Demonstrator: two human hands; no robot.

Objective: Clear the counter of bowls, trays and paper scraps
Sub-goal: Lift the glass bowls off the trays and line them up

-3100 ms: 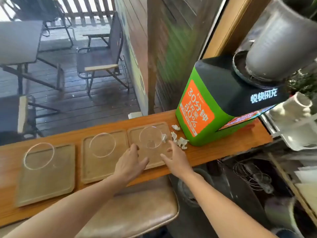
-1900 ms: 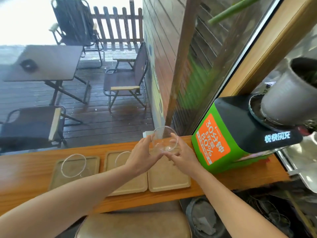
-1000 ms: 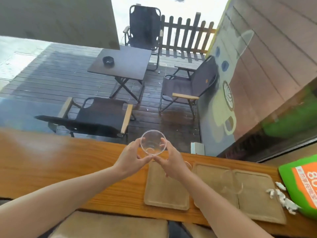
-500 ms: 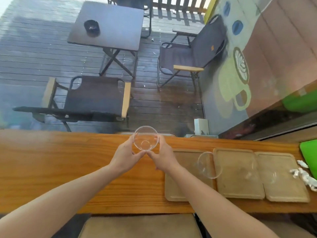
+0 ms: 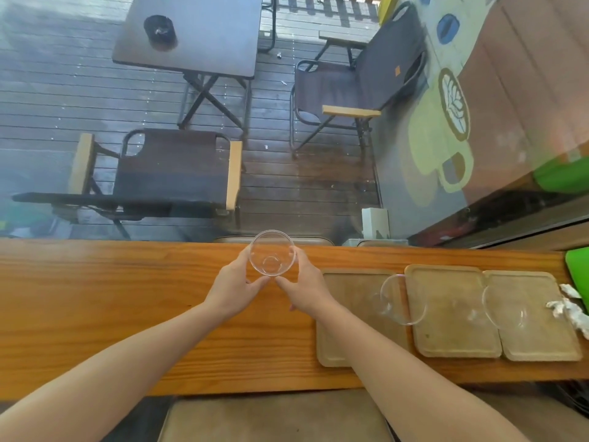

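Note:
Both my hands hold one clear glass bowl (image 5: 272, 252) just above the wooden counter (image 5: 111, 307), near its far edge. My left hand (image 5: 234, 282) grips its left side and my right hand (image 5: 302, 287) its right side. To the right, three wooden trays lie side by side: the left tray (image 5: 350, 342) partly under my right forearm, the middle tray (image 5: 452, 333), and the right tray (image 5: 541, 342). A second glass bowl (image 5: 403, 299) sits across the left and middle trays, a third (image 5: 506, 309) across the middle and right ones. White paper scraps (image 5: 570, 309) lie at the far right.
A green box (image 5: 578, 269) stands at the counter's right end, beside the scraps. A window pane runs along the counter's far edge, with deck chairs and a table outside. A padded stool (image 5: 271, 419) sits below the counter's near edge. The counter's left half is bare wood.
I picked the bowl off the right tray with both hands and carried it left, past the trays. In the last half second it has hardly moved.

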